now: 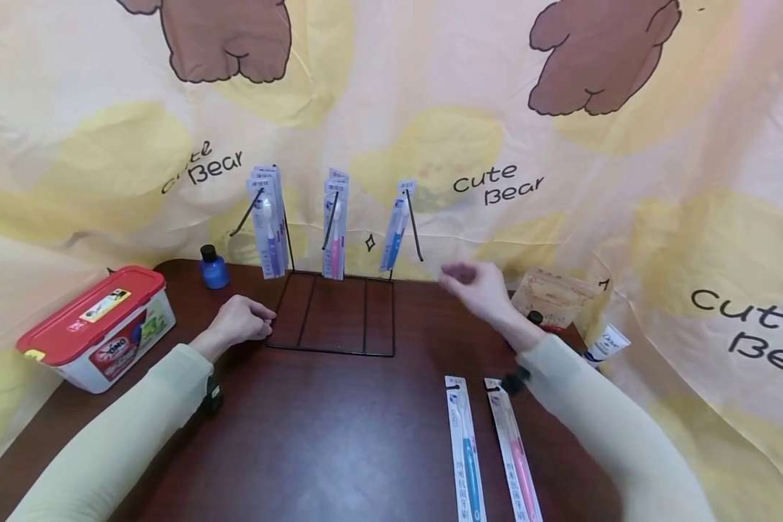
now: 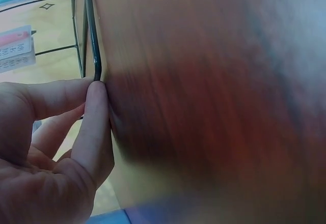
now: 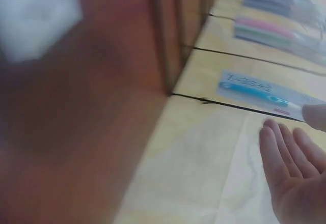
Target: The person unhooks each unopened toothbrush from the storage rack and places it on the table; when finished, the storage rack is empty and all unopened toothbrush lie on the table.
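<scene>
A black wire display rack (image 1: 329, 352) stands on the dark wooden table. My left hand (image 1: 238, 320) pinches its front left base corner between thumb and fingers, seen close up in the left wrist view. From the rack's hooks hang packaged toothbrushes: several purple ones (image 1: 270, 232) on the left, a pink one (image 1: 336, 243) in front on the middle hook, and a single blue one (image 1: 396, 232) on the right. My right hand (image 1: 479, 290) is raised in the air to the right of that blue toothbrush, holding nothing, its fingers loosely extended in the right wrist view.
Two packaged toothbrushes, one teal (image 1: 467, 457) and one pink (image 1: 515, 457), lie at the front right. A red-lidded OMO box (image 1: 101, 326) and a blue bottle (image 1: 214, 270) stand left. A pouch (image 1: 551, 297) and a white tube (image 1: 608, 342) are beyond my right forearm.
</scene>
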The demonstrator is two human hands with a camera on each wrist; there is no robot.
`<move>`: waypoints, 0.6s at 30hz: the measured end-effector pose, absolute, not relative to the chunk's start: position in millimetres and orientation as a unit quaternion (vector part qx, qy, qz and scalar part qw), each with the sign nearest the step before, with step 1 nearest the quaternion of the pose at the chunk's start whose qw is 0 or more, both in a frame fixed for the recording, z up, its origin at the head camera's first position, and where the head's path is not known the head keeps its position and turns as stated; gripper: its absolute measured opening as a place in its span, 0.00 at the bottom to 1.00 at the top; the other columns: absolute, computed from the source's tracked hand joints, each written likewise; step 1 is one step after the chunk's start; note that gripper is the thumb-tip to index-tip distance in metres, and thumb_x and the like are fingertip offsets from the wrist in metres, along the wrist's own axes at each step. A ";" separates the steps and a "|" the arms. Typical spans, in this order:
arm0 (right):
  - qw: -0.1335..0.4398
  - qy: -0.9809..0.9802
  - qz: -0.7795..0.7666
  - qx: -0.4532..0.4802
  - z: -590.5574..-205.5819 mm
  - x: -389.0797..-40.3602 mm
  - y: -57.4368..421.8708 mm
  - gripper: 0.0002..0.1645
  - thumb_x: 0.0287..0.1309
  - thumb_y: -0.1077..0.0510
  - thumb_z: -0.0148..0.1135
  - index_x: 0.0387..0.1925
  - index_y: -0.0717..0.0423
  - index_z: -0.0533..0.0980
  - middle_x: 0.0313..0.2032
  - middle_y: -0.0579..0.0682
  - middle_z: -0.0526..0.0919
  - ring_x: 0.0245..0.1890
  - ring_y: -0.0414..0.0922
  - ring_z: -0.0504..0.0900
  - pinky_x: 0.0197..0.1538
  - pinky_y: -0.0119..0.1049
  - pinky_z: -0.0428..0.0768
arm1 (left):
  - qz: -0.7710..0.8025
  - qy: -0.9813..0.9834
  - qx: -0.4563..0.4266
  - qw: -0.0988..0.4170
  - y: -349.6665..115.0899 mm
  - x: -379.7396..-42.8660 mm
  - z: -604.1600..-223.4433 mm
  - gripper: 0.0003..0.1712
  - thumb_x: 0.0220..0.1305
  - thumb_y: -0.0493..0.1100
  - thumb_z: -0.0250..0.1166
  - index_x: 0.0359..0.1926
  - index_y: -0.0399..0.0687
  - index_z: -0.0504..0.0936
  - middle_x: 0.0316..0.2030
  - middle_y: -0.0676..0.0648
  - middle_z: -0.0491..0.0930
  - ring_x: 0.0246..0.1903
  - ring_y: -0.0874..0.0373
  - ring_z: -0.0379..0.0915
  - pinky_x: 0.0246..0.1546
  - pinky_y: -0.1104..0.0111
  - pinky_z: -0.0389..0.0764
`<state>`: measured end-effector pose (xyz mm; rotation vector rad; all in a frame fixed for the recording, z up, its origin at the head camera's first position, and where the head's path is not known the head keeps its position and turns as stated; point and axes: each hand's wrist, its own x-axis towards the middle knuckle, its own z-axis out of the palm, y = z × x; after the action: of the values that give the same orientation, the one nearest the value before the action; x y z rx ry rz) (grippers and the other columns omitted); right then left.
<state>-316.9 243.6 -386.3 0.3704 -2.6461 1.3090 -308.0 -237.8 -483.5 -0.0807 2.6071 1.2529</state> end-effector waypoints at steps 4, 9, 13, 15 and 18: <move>0.118 -0.831 0.533 0.109 -373.4 -366.7 201.3 0.27 0.73 0.60 0.74 0.69 0.64 0.82 0.64 0.66 0.90 0.62 0.60 0.91 0.64 0.36 0.89 | 0.426 0.897 -0.025 0.114 -236.2 -306.4 -482.5 0.20 0.63 0.35 0.76 0.57 0.37 0.93 0.42 0.47 0.94 0.32 0.66 0.87 0.40 0.70 0.89; 0.128 -0.779 0.605 0.099 -362.3 -401.5 166.8 0.31 0.72 0.61 0.75 0.72 0.62 0.80 0.66 0.68 0.88 0.66 0.63 0.89 0.68 0.45 0.88 | 0.418 0.901 -0.024 0.111 -231.8 -303.3 -481.9 0.20 0.63 0.35 0.77 0.56 0.37 0.94 0.43 0.45 0.94 0.35 0.63 0.86 0.41 0.70 0.88; 0.134 -0.753 0.638 0.092 -358.6 -407.7 155.4 0.25 0.68 0.63 0.77 0.63 0.67 0.84 0.60 0.70 0.90 0.54 0.51 0.94 0.56 0.34 0.88 | 0.403 0.909 -0.019 0.105 -231.4 -303.4 -482.5 0.19 0.62 0.36 0.77 0.55 0.40 0.94 0.47 0.43 0.93 0.39 0.58 0.85 0.43 0.69 0.86; 0.141 -0.750 0.641 0.084 -358.4 -408.1 153.2 0.23 0.67 0.63 0.79 0.60 0.66 0.86 0.58 0.69 0.92 0.47 0.43 0.93 0.51 0.29 0.86 | 0.398 0.911 -0.018 0.101 -232.6 -304.3 -482.7 0.19 0.62 0.36 0.77 0.55 0.40 0.95 0.48 0.42 0.93 0.40 0.57 0.85 0.44 0.68 0.86; 0.159 -0.759 0.627 0.073 -358.1 -407.3 151.8 0.20 0.65 0.60 0.81 0.56 0.62 0.89 0.54 0.63 0.95 0.41 0.35 0.91 0.47 0.26 0.86 | 0.396 0.912 -0.024 0.103 -235.3 -306.1 -483.7 0.19 0.62 0.36 0.76 0.55 0.40 0.95 0.48 0.43 0.93 0.40 0.57 0.85 0.43 0.69 0.86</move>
<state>-407.3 151.8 -358.1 0.2094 -2.1694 1.7928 -306.1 -235.3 -483.7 -0.0704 2.6911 1.1675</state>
